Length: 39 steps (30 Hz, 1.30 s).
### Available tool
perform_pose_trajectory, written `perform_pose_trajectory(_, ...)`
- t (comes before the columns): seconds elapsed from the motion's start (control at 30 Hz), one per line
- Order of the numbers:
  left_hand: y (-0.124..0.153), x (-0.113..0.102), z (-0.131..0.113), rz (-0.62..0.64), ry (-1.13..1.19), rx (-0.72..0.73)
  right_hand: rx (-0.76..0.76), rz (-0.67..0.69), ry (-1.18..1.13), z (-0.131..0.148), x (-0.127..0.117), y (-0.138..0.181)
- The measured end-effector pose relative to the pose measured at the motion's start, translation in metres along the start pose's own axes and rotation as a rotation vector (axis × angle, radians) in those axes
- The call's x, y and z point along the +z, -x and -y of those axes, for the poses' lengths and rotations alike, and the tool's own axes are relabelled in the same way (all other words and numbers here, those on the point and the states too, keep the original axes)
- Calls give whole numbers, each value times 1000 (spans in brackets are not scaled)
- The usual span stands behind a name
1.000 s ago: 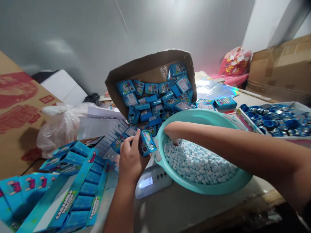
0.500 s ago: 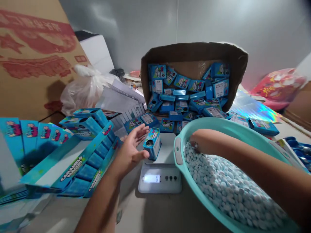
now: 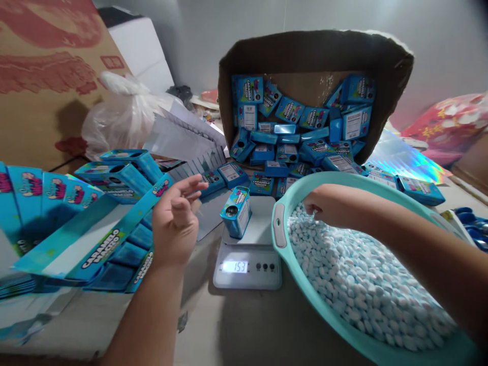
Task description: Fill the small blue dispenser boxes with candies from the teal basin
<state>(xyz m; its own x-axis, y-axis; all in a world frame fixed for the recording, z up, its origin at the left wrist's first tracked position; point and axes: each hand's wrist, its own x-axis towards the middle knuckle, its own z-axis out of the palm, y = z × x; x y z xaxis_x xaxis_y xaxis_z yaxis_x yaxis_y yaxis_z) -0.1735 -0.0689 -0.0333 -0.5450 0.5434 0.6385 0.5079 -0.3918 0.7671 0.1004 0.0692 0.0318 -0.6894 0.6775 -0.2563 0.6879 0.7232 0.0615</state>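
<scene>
A small blue candy box [image 3: 238,216] with a round dark hole in its top stands upright on a white digital scale [image 3: 247,277], whose display seems to read 153. To the left of it, my left hand [image 3: 176,221] is raised with fingers apart, holding nothing and not touching the box. My right hand [image 3: 320,201] is in a turquoise basin [image 3: 280,223], over the far left part of a heap of pale blue and white candies [image 3: 354,279]. Its fingers are curled together just above the candies; what they hold, if anything, is hidden.
Behind the scale, a cardboard carton [image 3: 305,51] lies on its side, spilling many blue boxes. At left stands an open display tray [image 3: 102,249] with blue boxes beside it. A tied plastic bag [image 3: 122,117] and a large carton [image 3: 46,76] are farther back.
My left hand has drawn back left, away from the candy box. The scale reading has gone from 0 to about 153. My right hand has lifted slightly out of the candies, its fingers now showing.
</scene>
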Motion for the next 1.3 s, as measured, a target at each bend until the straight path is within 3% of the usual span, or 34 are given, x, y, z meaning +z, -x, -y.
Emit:
perform_pose_trajectory(0.13,0,3,-4,-6,-31,-47,-57,-50,-12,3,-2,7)
perform_pose_trajectory(0.3,1,4,-5,-17,-17,-84,-36,48,-28,18,-10,18)
perform_pose_trajectory(0.43,2,6,-6,0,5,-57,-102,-18,-47,27,-15,26)
perform_pose_trajectory(0.83,4,9,-14,-28,56,-64,-31,49,11,37,-28,29)
perform_pose_trajectory(1.13,5,10,-23,-30,50,-104,-189,-133,-80,18,-8,19)
perform_pose_trajectory(1.3,5,10,-28,-19,0,-123,-203,-156,-105,16,-7,19)
